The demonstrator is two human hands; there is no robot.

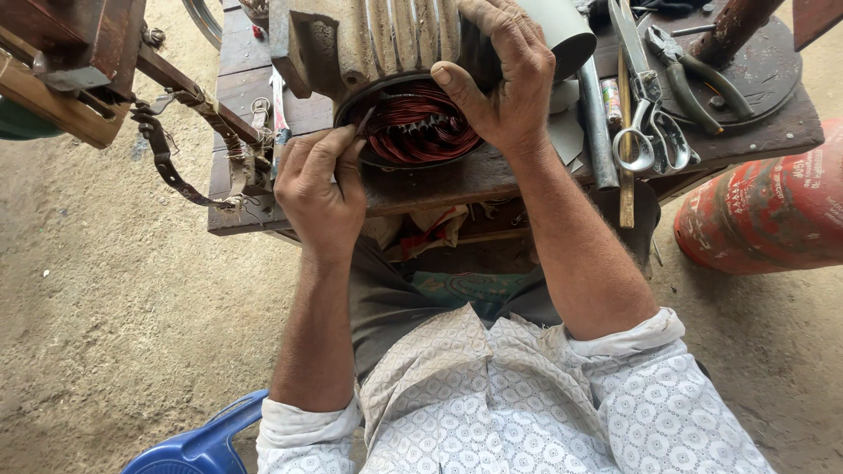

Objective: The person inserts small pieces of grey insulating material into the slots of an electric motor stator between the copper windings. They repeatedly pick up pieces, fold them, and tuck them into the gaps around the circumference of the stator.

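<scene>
Hands [320,189] [502,83] — copper-wound motor [413,88]

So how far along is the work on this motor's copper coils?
Done: copper coils already sit inside the motor housing. In hand: the left hand pushes a thin strip in at the rim, while the right hand steadies the housing. Left: the open end remains uncovered.
</scene>
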